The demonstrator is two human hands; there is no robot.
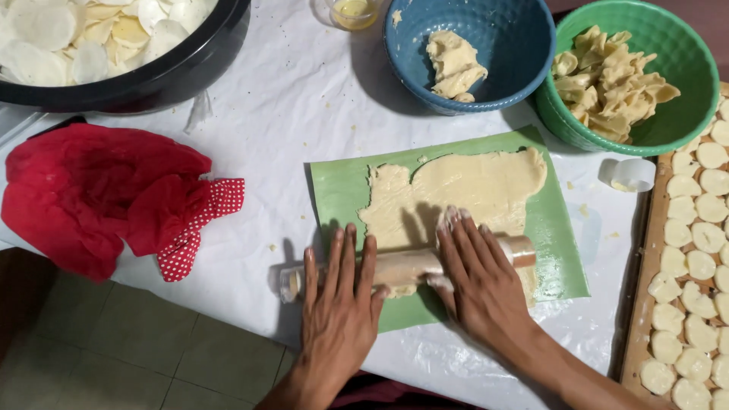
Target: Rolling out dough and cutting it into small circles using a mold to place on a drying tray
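While both hands, left [338, 304] and right [478, 281], lie flat with fingers spread on the rolling pin [406, 267], gripping nothing, the dough sheet [463, 193] on the green mat [558, 243] at table centre looks mostly flattened, edges ragged. Cut rounds fill the wooden board [645, 304] at right. More dough waits far in the blue bowl [524, 45]; scraps sit in the green bowl [683, 68].

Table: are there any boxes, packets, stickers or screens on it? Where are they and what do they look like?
None in view: no packets, labels, signs or screens.
Only unmarked things: a blue bowl and a green bowl at the top, and a red cloth at the left.
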